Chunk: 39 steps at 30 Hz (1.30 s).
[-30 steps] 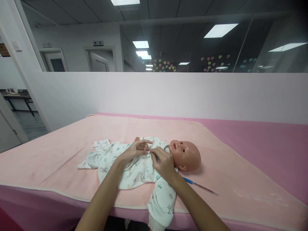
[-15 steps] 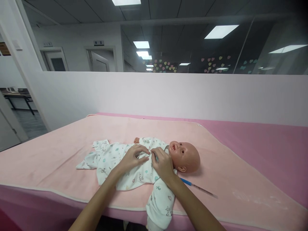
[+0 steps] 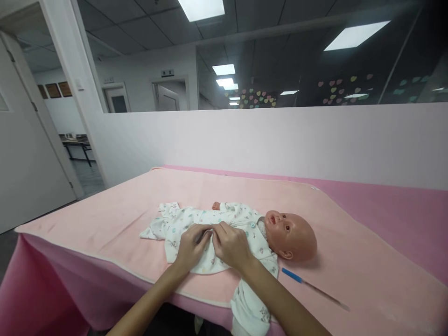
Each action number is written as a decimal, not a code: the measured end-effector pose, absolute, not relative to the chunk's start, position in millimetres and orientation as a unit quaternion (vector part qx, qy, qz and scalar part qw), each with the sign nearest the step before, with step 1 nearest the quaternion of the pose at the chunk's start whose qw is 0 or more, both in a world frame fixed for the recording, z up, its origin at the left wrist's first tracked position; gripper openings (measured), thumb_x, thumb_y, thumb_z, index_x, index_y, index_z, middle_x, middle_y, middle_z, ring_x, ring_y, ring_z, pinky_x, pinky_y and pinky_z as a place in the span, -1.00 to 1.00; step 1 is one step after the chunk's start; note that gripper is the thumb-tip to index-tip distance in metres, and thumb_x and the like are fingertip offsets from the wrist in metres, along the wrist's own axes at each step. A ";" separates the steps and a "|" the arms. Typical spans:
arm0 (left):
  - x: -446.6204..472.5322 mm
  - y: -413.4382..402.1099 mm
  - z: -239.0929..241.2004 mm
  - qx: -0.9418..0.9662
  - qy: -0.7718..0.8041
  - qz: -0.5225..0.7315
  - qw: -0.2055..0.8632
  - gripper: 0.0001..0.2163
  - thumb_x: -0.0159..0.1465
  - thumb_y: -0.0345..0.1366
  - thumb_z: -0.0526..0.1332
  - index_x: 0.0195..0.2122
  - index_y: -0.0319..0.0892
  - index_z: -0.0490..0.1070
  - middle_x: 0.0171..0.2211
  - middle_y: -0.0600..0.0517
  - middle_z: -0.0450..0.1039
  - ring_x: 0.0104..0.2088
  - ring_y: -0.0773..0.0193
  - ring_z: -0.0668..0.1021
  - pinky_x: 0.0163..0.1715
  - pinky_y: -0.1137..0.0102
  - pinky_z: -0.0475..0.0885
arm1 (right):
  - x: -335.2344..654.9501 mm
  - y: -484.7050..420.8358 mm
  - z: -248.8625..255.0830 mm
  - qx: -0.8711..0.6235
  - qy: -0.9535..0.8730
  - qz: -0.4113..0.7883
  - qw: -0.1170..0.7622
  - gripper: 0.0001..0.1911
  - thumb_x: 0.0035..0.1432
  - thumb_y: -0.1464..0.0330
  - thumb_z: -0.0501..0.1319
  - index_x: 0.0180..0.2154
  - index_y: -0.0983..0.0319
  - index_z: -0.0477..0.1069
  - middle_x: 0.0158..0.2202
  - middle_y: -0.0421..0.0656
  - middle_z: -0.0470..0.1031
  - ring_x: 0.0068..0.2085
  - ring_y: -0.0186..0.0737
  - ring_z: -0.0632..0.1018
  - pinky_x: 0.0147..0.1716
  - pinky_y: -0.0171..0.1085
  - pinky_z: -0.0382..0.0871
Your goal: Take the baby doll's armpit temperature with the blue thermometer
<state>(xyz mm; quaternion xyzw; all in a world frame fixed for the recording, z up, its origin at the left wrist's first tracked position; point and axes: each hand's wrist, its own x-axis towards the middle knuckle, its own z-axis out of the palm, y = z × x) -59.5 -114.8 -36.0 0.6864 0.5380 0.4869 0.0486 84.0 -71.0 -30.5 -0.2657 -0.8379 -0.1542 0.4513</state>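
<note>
A baby doll lies on its back, its head to the right. It wears a white printed baby shirt, and pants in the same print reach to the left. My left hand is closed at the middle of the shirt front, fingertips pinching the cloth edge. Right beside it, my right hand pinches the same edge, and the fingertips of both hands nearly meet. A round snap or button shows on the shirt near the neck. One sleeve hangs over the near table edge under my right forearm.
A thin stick with a blue end lies right of the doll. The peach mat covers a table with a pink cloth. Behind stands a white half wall with glass above; a door is at left.
My hands have moved from the chest near the neck down the shirt front toward the belly. The view has turned left, so the doll appears farther right.
</note>
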 end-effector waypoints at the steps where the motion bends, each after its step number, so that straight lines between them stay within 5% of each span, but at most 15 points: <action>1: -58.6 -114.8 -35.9 0.680 0.540 0.494 0.044 -0.84 0.23 -0.29 0.08 -0.24 -0.11 0.42 -0.28 0.02 0.47 -0.25 0.24 0.47 -0.22 0.35 0.35 | 82.5 -71.2 -32.2 -0.271 -0.839 -0.162 0.443 -0.87 0.09 0.47 0.04 -0.47 0.22 0.29 -0.57 -0.22 0.31 -0.57 -0.35 0.31 -0.61 -0.32 -0.02; 13: -55.9 -114.1 -36.7 0.665 0.560 0.493 0.036 -0.83 0.23 -0.29 0.05 -0.27 -0.11 0.43 -0.30 0.02 0.48 -0.28 0.22 0.46 -0.24 0.31 0.33 | 86.0 -76.0 -38.2 -0.308 -0.832 -0.198 0.416 -0.94 -0.15 0.48 0.08 -0.51 0.23 0.25 -0.51 -0.15 0.29 -0.45 -0.24 0.31 -0.54 -0.29 0.03; 19: -56.1 -118.3 -34.8 0.683 0.541 0.489 0.040 -0.78 0.26 -0.27 0.00 -0.21 -0.13 0.41 -0.28 -0.01 0.46 -0.24 0.21 0.44 -0.19 0.28 0.32 | 88.7 -75.0 -35.8 -0.243 -0.835 -0.139 0.474 -0.89 0.06 0.47 0.03 -0.44 0.23 0.30 -0.51 -0.19 0.31 -0.47 -0.32 0.33 -0.53 -0.32 0.05; 26: -52.5 -123.8 -34.1 0.711 0.508 0.483 -0.057 -0.81 0.23 -0.26 0.04 -0.27 -0.15 0.40 -0.01 -0.08 0.26 -0.01 0.10 0.30 -0.03 0.20 0.22 | 87.3 -74.0 -35.7 -0.288 -0.812 -0.105 0.497 -0.85 0.13 0.46 0.02 -0.43 0.22 0.32 -0.51 -0.20 0.32 -0.47 -0.35 0.35 -0.52 -0.36 0.08; 32: -60.4 -117.0 -38.3 0.609 0.557 0.563 -0.056 -0.69 0.26 -0.22 -0.03 -0.61 -0.18 0.20 -0.29 -0.04 0.27 -0.20 0.19 0.34 -0.15 0.29 0.25 | 87.5 -72.5 -37.1 -0.301 -0.800 -0.098 0.510 -0.83 0.12 0.48 0.01 -0.39 0.23 0.36 -0.50 -0.19 0.33 -0.47 -0.34 0.36 -0.52 -0.36 0.10; 35: -63.7 -114.4 -38.2 0.536 0.570 0.621 -0.052 -0.70 0.29 -0.21 -0.08 -0.56 -0.16 0.20 -0.39 0.00 0.23 -0.29 0.23 0.34 -0.22 0.34 0.25 | 88.1 -72.8 -36.8 -0.297 -0.799 -0.079 0.516 -0.82 0.11 0.49 0.02 -0.35 0.23 0.38 -0.50 -0.19 0.35 -0.47 -0.34 0.36 -0.51 -0.36 0.12; 39: -58.2 -116.9 -33.7 0.632 0.551 0.543 -0.050 -0.77 0.28 -0.23 -0.05 -0.42 -0.16 0.31 -0.32 0.00 0.31 -0.23 0.21 0.35 -0.16 0.31 0.22 | 88.5 -73.6 -36.3 -0.298 -0.806 -0.068 0.507 -0.84 0.12 0.46 0.03 -0.38 0.22 0.38 -0.50 -0.19 0.34 -0.46 -0.33 0.37 -0.49 -0.36 0.12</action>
